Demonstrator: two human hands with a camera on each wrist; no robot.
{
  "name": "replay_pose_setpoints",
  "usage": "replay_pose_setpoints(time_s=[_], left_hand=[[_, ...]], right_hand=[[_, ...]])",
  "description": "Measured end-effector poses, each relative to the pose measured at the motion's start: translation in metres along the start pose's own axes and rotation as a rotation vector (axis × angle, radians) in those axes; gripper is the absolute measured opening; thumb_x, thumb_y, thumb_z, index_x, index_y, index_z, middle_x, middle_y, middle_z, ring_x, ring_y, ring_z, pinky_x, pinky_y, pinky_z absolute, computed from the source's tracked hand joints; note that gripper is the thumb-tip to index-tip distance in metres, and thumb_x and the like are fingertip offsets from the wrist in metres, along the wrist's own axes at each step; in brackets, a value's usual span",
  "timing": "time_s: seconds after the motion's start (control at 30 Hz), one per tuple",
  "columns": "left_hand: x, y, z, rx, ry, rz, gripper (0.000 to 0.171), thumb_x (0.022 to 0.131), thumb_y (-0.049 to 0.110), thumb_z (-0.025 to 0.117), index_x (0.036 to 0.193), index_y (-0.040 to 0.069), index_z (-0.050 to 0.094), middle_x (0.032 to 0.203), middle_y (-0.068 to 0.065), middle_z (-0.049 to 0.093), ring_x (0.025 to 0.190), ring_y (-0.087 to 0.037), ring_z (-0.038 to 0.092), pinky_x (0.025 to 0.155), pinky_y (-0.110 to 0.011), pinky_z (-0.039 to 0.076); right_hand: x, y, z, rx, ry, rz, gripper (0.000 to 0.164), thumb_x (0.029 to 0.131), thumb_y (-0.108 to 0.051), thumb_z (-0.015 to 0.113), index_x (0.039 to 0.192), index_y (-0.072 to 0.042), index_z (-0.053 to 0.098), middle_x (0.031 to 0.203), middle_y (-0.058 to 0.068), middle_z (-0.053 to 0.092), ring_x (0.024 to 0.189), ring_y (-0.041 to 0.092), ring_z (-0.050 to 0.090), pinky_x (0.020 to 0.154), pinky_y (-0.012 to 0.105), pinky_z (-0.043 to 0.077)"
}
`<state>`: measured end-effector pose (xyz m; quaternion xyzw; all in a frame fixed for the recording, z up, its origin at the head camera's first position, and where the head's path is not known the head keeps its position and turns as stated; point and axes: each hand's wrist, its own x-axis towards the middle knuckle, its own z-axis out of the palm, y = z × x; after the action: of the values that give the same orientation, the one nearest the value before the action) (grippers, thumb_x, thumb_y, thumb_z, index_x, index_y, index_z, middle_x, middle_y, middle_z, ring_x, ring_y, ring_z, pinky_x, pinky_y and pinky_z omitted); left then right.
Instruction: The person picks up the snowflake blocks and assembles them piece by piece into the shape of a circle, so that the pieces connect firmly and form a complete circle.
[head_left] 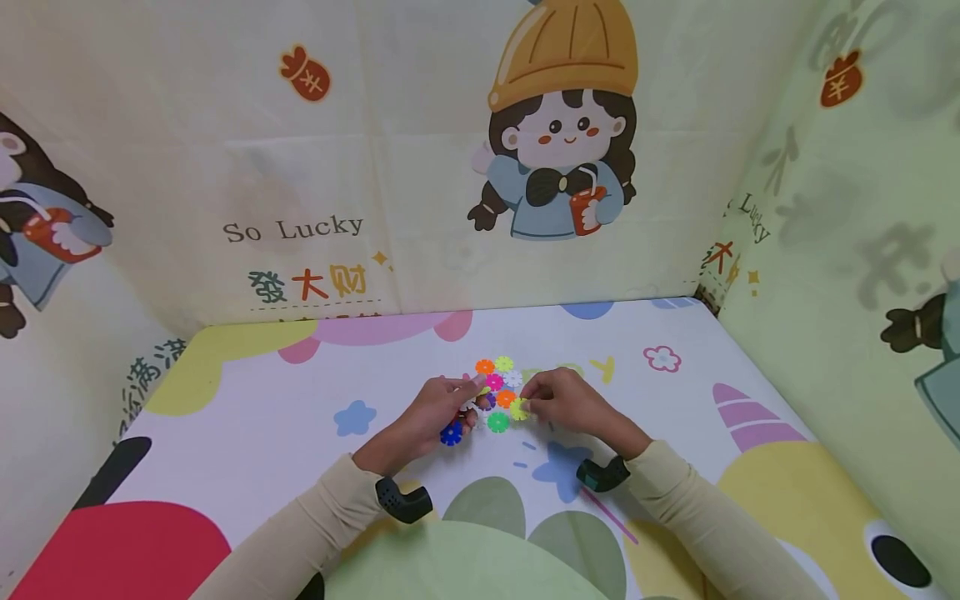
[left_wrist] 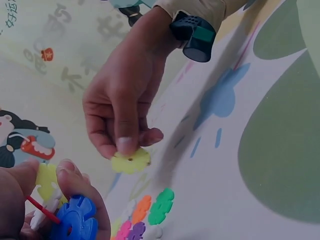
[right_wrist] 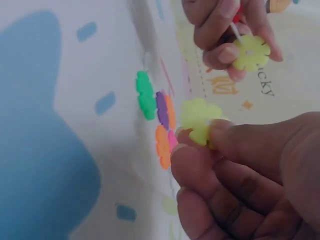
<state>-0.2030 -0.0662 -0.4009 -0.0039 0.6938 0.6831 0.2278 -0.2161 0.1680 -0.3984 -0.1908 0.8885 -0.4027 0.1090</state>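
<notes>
My left hand [head_left: 437, 406] holds a yellow flower-shaped disc [left_wrist: 46, 180], with a white disc [left_wrist: 49, 206] and a blue disc [left_wrist: 77, 219] hanging close by. A thin red cord [left_wrist: 42, 209] runs past these discs; its white end [right_wrist: 237, 33] shows beside the yellow disc in the right wrist view. Between thumb and fingertips, my right hand [head_left: 567, 400] pinches another yellow disc [right_wrist: 197, 115], held over the table a little apart from the left hand. Loose discs lie between both hands, among them a green one [head_left: 498, 422] and an orange one [head_left: 506, 398].
More loose discs, pink [head_left: 493, 382], white [head_left: 513, 378] and orange [head_left: 485, 367], lie just beyond the hands on the printed tablecloth [head_left: 300, 467]. A patterned cloth wall [head_left: 420, 183] rises behind the table, with others at both sides.
</notes>
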Motion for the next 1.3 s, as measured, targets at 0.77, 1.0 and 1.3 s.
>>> replay_pose_setpoints(time_s=[0.77,1.0,1.3], left_hand=[[-0.002,-0.002,0.008,0.102,-0.045,0.005,0.043,0.098,0.039,0.058,0.099,-0.003,0.069,0.066,-0.005,0.059,0.054,-0.012,0.053,0.054,-0.02,0.047],[-0.002,-0.003,0.01,0.062,-0.019,0.004,0.044,0.097,0.04,0.058,0.104,-0.003,0.068,0.073,-0.006,0.06,0.057,-0.012,0.054,0.055,-0.02,0.048],[-0.001,-0.004,0.009,0.029,-0.018,0.025,0.046,0.096,0.041,0.06,0.107,-0.003,0.066,0.085,-0.008,0.062,0.06,-0.011,0.054,0.056,-0.02,0.048]], right_hand=[[0.004,-0.014,0.0,0.285,0.064,-0.005,0.016,0.092,-0.005,0.065,0.103,0.005,0.062,0.079,0.011,0.072,0.062,0.024,0.069,0.065,0.033,0.057],[0.003,-0.017,0.002,0.256,0.059,-0.024,0.019,0.092,-0.002,0.062,0.109,0.005,0.065,0.079,0.013,0.071,0.064,0.024,0.069,0.066,0.031,0.057],[-0.001,-0.018,0.001,0.145,0.057,-0.149,0.028,0.091,0.001,0.06,0.118,0.003,0.067,0.082,0.006,0.071,0.075,0.035,0.065,0.054,0.026,0.043]])
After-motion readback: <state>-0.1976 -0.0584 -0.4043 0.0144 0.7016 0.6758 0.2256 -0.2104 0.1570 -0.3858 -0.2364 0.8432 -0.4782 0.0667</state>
